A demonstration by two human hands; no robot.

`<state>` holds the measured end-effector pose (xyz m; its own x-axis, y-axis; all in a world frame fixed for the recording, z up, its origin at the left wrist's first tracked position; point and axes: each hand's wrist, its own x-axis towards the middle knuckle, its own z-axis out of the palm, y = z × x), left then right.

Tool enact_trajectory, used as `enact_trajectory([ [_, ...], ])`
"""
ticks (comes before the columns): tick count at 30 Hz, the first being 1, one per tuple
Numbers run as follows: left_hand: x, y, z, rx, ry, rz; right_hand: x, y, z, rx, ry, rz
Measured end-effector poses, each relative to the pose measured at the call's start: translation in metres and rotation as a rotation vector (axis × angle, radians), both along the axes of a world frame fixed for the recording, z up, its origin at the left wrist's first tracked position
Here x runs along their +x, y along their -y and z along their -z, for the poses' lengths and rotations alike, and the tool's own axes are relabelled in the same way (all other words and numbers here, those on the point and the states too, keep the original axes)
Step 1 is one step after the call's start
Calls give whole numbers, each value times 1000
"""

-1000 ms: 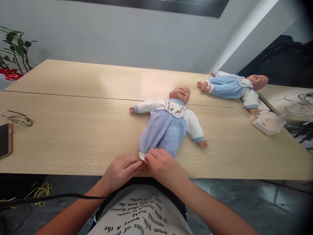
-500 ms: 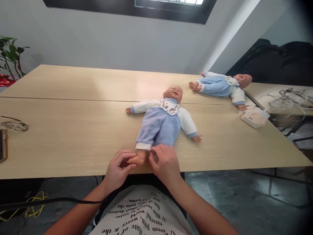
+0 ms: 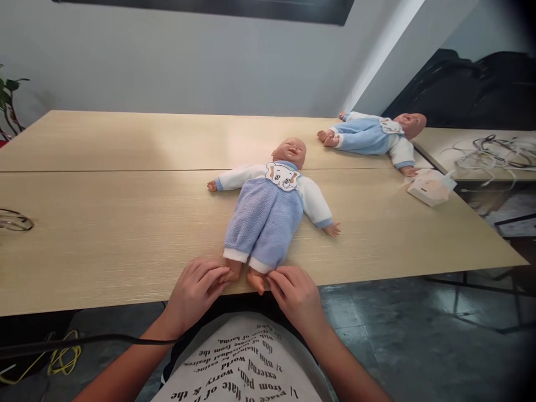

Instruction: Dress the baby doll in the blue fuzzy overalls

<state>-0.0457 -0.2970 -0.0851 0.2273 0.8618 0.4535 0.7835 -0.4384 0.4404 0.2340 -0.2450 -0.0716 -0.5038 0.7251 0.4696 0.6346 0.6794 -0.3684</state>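
Observation:
A baby doll (image 3: 264,215) in a blue-and-white outfit with an elephant bib (image 3: 283,176) lies face up, its feet toward me at the table's front edge. My left hand (image 3: 196,291) is closed, fingertips and thumb pinching the doll's left-side foot (image 3: 233,270) as I see it. Fingers together, my right hand (image 3: 298,295) pinches the outer edge of the other leg's white cuff (image 3: 260,264). Between my hands, the second bare foot (image 3: 256,281) sticks out below that cuff. My right fingertips are partly hidden.
A similar doll (image 3: 364,135) lies at the far right of the wooden table (image 3: 125,223). Beside it stands a white tissue box (image 3: 430,187). Tangled cables (image 3: 489,156) lie on another surface at right. Glasses (image 3: 15,220) rest at the left edge.
My right hand has shifted outward to the far side of its trouser leg, and the second foot now shows. My left hand stays at its foot. The view has tilted slightly.

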Motion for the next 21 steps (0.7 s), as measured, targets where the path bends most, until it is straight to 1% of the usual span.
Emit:
enact_trajectory([
  [2,11,-1,-5,75,-75,28,0,2,7,57,4,28],
  [5,31,-7,-12,147,-148,145,-3,1,16,138,-1,97],
  [7,42,-12,-14,169,-165,202,-5,1,20,150,-24,135],
  [9,50,-17,-14,179,-161,230,-6,2,22,105,-65,126],
  [13,57,-20,-10,175,-134,249,-4,9,23,-26,-137,46],
  [15,60,-19,-10,174,-127,243,5,4,20,-37,-166,68],
  [17,64,-20,-13,177,-120,251,22,-11,15,-4,-201,178],
  [19,69,-25,-18,174,-126,285,45,-37,9,50,-180,356],
  [20,71,-29,-22,171,-140,314,56,-52,7,73,-121,441],
  [21,74,-33,-25,166,-162,353,67,-67,5,101,-23,487],
])
